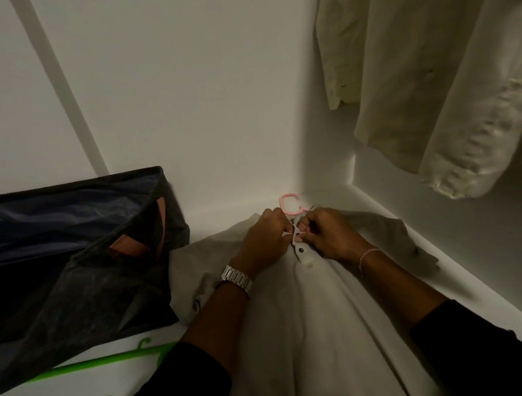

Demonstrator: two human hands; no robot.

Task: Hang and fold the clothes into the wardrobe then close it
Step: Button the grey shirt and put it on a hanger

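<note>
Head view, single entry: we record one pale grey button-front shirt [310, 319] lying spread on the white wardrobe floor [463, 244], with a pink plastic hanger [289, 202] inside its collar, only the hook showing. Our left hand [266, 241], silver metal watch [237, 278] at the wrist, pinches the left edge of the placket; our right hand [328, 236], thin bead bracelet [368, 254] at the wrist, pinches the facing edge, both just below the hook, apparently fastening the top button. A dark fabric storage box [71, 259] stands to the left, touching the shirt; two green plastic hangers [104, 360] lie in front of it; cream garments [431, 75] hang at upper right. Risks, as we judge them: the button may miss its hole in this dim light; tugging could slide the hanger out of one shoulder; lifting may drag the sleeve against the box.
</note>
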